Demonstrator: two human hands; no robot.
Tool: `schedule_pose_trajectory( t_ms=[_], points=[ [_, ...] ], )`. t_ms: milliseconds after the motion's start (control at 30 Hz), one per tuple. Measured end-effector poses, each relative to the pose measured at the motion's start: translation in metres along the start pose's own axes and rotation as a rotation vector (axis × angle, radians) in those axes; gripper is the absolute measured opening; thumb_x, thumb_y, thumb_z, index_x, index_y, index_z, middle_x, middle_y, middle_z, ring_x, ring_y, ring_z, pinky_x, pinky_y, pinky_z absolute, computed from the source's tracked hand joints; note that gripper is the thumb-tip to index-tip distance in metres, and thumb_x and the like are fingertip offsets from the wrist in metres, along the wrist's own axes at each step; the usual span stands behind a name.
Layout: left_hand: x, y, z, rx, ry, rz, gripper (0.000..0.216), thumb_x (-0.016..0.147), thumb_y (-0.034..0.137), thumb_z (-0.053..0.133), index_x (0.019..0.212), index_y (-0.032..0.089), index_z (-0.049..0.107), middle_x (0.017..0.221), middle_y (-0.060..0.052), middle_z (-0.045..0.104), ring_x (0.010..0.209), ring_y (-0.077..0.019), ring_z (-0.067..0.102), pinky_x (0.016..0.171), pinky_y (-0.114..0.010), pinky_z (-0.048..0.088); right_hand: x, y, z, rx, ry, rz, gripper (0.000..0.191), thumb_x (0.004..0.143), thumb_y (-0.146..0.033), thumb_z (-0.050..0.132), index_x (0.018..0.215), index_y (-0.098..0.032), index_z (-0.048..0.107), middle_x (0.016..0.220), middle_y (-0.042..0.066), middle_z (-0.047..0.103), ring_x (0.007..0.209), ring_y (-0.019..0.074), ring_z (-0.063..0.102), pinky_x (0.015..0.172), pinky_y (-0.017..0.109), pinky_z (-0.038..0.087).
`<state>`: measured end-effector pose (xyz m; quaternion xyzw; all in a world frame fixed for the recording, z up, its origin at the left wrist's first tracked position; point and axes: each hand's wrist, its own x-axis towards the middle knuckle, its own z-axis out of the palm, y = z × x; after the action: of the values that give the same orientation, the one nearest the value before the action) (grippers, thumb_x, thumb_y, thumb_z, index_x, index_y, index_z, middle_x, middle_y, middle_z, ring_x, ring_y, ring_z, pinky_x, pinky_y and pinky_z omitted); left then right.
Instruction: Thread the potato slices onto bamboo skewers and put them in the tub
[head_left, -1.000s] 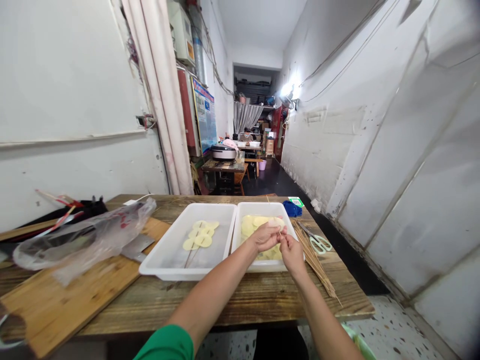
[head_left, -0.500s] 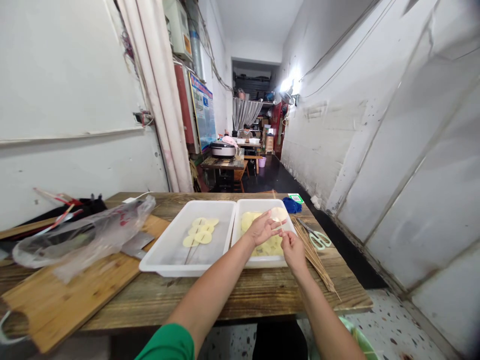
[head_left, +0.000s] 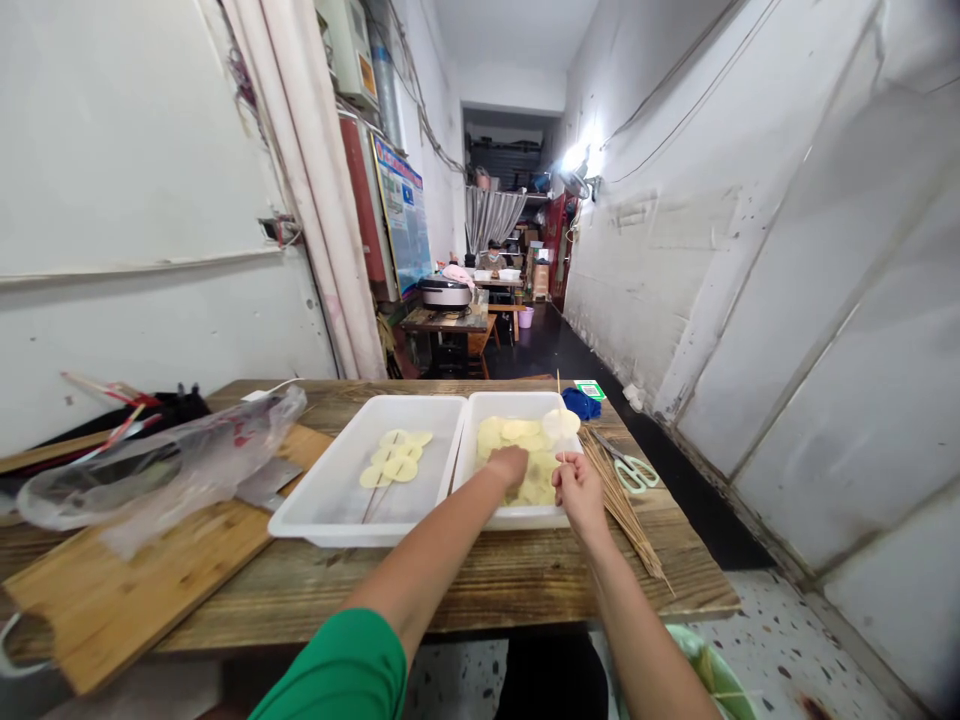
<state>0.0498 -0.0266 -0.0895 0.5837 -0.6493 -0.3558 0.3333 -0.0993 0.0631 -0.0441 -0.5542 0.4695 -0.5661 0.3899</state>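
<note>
Two white trays stand side by side on the wooden table (head_left: 525, 590). The right tray (head_left: 517, 516) holds a heap of pale potato slices (head_left: 501, 435). My left hand (head_left: 511, 467) reaches down into that heap, fingers curled on the slices. My right hand (head_left: 576, 487) pinches a thin bamboo skewer (head_left: 558, 392) upright over the tray's right rim, with one potato slice (head_left: 562, 423) threaded on it. The left tray (head_left: 330, 500) holds finished skewers with several slices (head_left: 396, 462).
A bundle of bamboo skewers (head_left: 628, 520) and scissors (head_left: 631, 466) lie right of the trays. A wooden cutting board (head_left: 150, 580) with a cleaver (head_left: 268, 485) and a plastic bag (head_left: 157, 465) lies at the left. A blue cloth (head_left: 581, 403) sits behind. A person sits far down the corridor.
My left hand let go of the slice on the skewer and dropped into the potato heap. My right hand raised the skewer upright with the slice on it.
</note>
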Motion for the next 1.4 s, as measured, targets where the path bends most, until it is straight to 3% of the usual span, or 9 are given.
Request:
schedule_pose_trajectory(
  t_ms=[100,167,400,533,800,933,1167,1267,1400],
  points=[
    [-0.007,0.016,0.004,0.579,-0.206,0.099,0.017,0.068,0.028,0.069,0.066,0.012,0.064,0.088,-0.021,0.065,0.101,-0.0351,0.059,0.089,-0.044,0.044,-0.001,-0.003,-0.001,0.125,-0.018,0.103,0.023,0.072,-0.030,0.047,0.091,-0.018,0.051,0.053,-0.009,0.051,0.031,0.0066,0.036,0.032,0.019,0.029],
    [-0.011,0.027,0.003,0.870,-0.269,0.075,0.025,0.077,0.030,0.061,0.082,0.008,0.069,0.098,-0.023,0.065,0.098,-0.0330,0.061,0.087,-0.041,0.045,-0.001,-0.004,-0.002,0.156,-0.019,0.111,0.023,0.071,-0.031,0.049,0.090,-0.018,0.051,0.051,-0.009,0.051,0.030,0.0058,0.035,0.032,0.018,0.028],
    [-0.018,0.034,-0.006,0.949,-0.249,-0.023,0.035,0.066,0.022,0.070,0.097,0.005,0.069,0.101,-0.022,0.067,0.095,-0.0327,0.063,0.081,-0.035,0.049,0.000,-0.006,-0.004,0.196,-0.034,0.131,0.025,0.068,-0.034,0.053,0.088,-0.018,0.050,0.047,-0.010,0.050,0.028,0.0055,0.034,0.029,0.017,0.026],
    [-0.017,0.028,-0.006,0.811,-0.222,-0.055,0.030,0.056,0.015,0.076,0.084,0.008,0.071,0.096,-0.022,0.068,0.093,-0.0338,0.064,0.082,-0.037,0.049,0.000,-0.010,-0.005,0.165,-0.058,0.151,0.028,0.066,-0.037,0.054,0.087,-0.017,0.051,0.043,-0.010,0.049,0.025,0.0055,0.033,0.027,0.017,0.024],
    [-0.017,0.028,-0.010,0.597,0.017,0.001,0.004,0.069,0.011,0.063,0.071,0.011,0.066,0.090,-0.021,0.068,0.092,-0.0327,0.065,0.080,-0.037,0.047,-0.001,-0.013,-0.010,0.195,-0.074,0.197,0.030,0.064,-0.036,0.054,0.087,-0.018,0.051,0.042,-0.012,0.047,0.024,0.0049,0.031,0.027,0.017,0.023],
    [-0.013,0.031,-0.014,-0.004,0.169,-0.097,0.013,0.081,0.017,0.054,0.072,0.014,0.061,0.073,-0.009,0.065,0.073,-0.0202,0.066,0.066,-0.027,0.048,0.000,-0.016,-0.011,0.188,-0.080,0.204,0.031,0.063,-0.036,0.053,0.088,-0.017,0.052,0.041,-0.012,0.045,0.025,0.0043,0.028,0.027,0.017,0.022],
    [-0.004,0.036,-0.023,-0.961,0.297,-0.283,0.009,0.077,0.018,0.064,0.078,0.015,0.056,0.057,0.003,0.050,0.043,-0.0049,0.046,0.042,-0.016,0.031,-0.017,-0.020,-0.021,-0.004,-0.120,0.122,0.039,0.069,-0.041,0.054,0.091,-0.011,0.063,0.042,-0.008,0.044,0.033,0.0065,0.032,0.035,0.020,0.024],
    [-0.003,0.038,-0.028,-1.138,0.313,-0.290,0.012,0.080,0.024,0.062,0.083,0.015,0.056,0.064,0.000,0.055,0.046,-0.0066,0.048,0.043,-0.018,0.034,-0.036,-0.015,-0.026,-0.152,-0.125,-0.001,0.039,0.072,-0.042,0.054,0.088,-0.011,0.070,0.047,-0.002,0.052,0.044,0.0123,0.046,0.043,0.023,0.033],
    [-0.004,0.040,-0.026,-1.102,0.348,-0.217,0.010,0.084,0.023,0.057,0.083,0.013,0.056,0.074,-0.004,0.060,0.055,-0.0089,0.056,0.052,-0.021,0.044,-0.056,-0.012,-0.029,-0.227,-0.149,-0.053,0.038,0.076,-0.042,0.051,0.089,-0.014,0.073,0.051,0.003,0.059,0.056,0.0185,0.055,0.050,0.026,0.042]
  ],
)
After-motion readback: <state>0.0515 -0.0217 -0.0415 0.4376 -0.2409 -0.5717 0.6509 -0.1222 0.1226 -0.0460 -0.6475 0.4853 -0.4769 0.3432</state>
